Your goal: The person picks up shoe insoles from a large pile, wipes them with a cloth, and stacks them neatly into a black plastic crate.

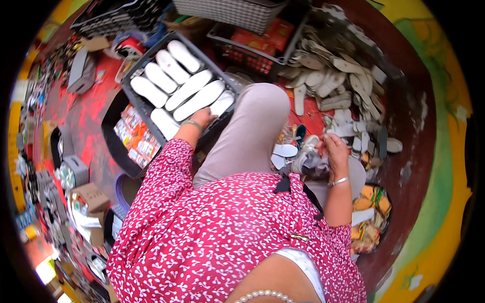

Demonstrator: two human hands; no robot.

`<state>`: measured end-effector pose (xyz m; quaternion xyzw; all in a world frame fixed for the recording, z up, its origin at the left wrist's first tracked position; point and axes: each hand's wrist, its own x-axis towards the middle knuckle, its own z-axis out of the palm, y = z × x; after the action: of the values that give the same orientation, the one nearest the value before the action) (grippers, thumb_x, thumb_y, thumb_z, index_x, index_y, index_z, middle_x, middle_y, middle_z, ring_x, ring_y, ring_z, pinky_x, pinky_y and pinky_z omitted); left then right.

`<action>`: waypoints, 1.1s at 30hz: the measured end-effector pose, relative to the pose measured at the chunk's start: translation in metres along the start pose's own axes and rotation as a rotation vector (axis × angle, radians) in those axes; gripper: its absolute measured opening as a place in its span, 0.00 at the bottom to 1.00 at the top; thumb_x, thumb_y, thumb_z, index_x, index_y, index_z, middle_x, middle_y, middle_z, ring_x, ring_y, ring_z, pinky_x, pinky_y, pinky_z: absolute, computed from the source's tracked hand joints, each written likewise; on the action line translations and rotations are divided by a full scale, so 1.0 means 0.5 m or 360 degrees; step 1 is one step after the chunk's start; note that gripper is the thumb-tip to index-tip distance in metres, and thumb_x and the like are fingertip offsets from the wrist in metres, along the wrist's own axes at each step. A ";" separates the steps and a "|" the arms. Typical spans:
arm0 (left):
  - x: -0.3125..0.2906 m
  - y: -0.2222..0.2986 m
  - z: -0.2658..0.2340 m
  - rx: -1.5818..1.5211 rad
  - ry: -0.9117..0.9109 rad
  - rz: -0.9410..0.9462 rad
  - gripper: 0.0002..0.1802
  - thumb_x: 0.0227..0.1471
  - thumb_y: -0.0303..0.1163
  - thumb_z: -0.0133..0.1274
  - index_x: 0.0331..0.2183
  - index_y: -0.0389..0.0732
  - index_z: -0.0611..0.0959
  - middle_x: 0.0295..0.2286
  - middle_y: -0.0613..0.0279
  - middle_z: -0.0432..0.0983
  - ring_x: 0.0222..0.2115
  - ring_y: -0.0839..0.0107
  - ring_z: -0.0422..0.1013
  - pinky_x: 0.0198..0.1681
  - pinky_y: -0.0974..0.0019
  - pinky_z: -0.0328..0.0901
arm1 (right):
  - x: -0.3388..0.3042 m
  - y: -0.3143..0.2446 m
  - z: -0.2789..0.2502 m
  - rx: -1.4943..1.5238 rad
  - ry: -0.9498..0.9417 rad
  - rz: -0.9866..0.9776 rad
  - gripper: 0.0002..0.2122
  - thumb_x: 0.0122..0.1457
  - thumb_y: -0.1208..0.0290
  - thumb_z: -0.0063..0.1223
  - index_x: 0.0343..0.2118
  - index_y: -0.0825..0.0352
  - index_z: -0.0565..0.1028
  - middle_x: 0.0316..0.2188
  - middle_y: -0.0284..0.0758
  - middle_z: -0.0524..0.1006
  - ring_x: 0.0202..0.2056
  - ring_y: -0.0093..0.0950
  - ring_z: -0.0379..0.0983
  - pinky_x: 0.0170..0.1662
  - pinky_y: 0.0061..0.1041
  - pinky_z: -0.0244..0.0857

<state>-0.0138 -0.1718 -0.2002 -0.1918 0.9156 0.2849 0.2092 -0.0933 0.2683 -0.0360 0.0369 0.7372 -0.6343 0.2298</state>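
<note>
Setting: small footwear workshop, work done seated on the floor (91,116) — red, paint worn. Dark crate (132,76) holds white insoles (188,90) in rows; a loose heap of soles (338,76) lies to the right. More crates and cardboard boxes (91,197) crowd the edges — stock and scraps everywhere.

The left hand (204,117) sits at the crate (132,76) edge, its fingers hidden among the white soles (188,90). The right hand (333,146) blocks whatever its fingers pinch, too small to tell. Clutter (45,166) along the left rim is blurred, and the basket (232,12) is cut off at the top.
</note>
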 end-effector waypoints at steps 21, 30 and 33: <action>0.036 -0.071 0.030 -0.0688 0.0005 -0.0084 0.19 0.51 0.33 0.45 0.41 0.29 0.74 0.33 0.53 0.76 0.33 0.68 0.71 0.38 0.67 0.65 | -0.501 0.030 -0.423 0.1127 0.1516 -0.0257 0.08 0.57 0.68 0.46 0.33 0.68 0.71 0.12 0.26 0.64 0.12 0.16 0.58 0.16 0.16 0.52; 0.091 -0.148 0.053 -0.1121 -0.0130 -0.0292 0.21 0.53 0.37 0.42 0.40 0.29 0.75 0.34 0.53 0.75 0.31 0.64 0.71 0.34 0.65 0.65 | -0.525 0.281 -0.522 -0.1053 0.1427 0.1089 0.25 0.45 0.55 0.56 0.37 0.75 0.71 0.35 0.48 0.76 0.34 0.37 0.74 0.38 0.30 0.66; 0.075 -0.088 0.037 -0.0770 -0.0151 -0.0146 0.20 0.54 0.37 0.41 0.41 0.30 0.74 0.34 0.53 0.75 0.32 0.65 0.71 0.35 0.66 0.65 | -0.443 0.276 -0.465 -0.1111 0.1646 0.1346 0.37 0.38 0.47 0.61 0.43 0.77 0.67 0.43 0.52 0.71 0.45 0.41 0.70 0.47 0.34 0.63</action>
<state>-0.0196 -0.2028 -0.2520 -0.2641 0.8003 0.4946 0.2126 0.0842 0.5687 -0.0565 0.5349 0.8324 -0.1233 0.0766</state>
